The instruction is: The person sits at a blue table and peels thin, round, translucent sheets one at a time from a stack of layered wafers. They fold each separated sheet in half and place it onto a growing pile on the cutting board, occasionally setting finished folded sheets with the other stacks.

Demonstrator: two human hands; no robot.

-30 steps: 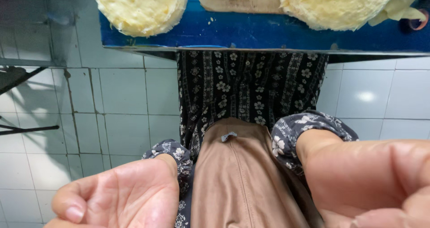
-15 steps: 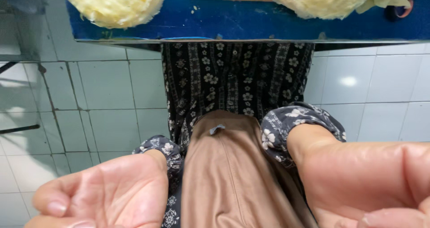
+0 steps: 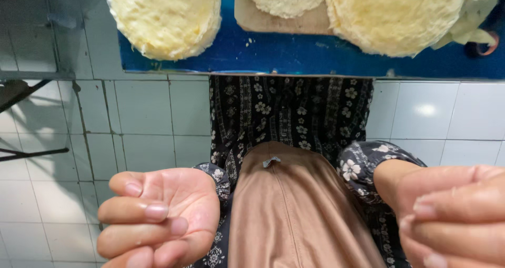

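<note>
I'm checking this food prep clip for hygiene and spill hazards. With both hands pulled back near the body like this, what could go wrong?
1. The left round of pale dough overhangs the edge of the blue table; a nudge might drop it onto the tiled floor.
2. The left hand and right hand, both empty with curled fingers, hover close to the brown apron and patterned sleeve; brushing the cloth could carry lint to the dough.

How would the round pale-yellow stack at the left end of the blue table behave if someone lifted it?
The stack looks built of thin, frilly-edged layers, so probably floppy and light. Its ragged rim suggests sheets could tear or slide apart. Both hands, left and right, are empty and well away from it.
</note>
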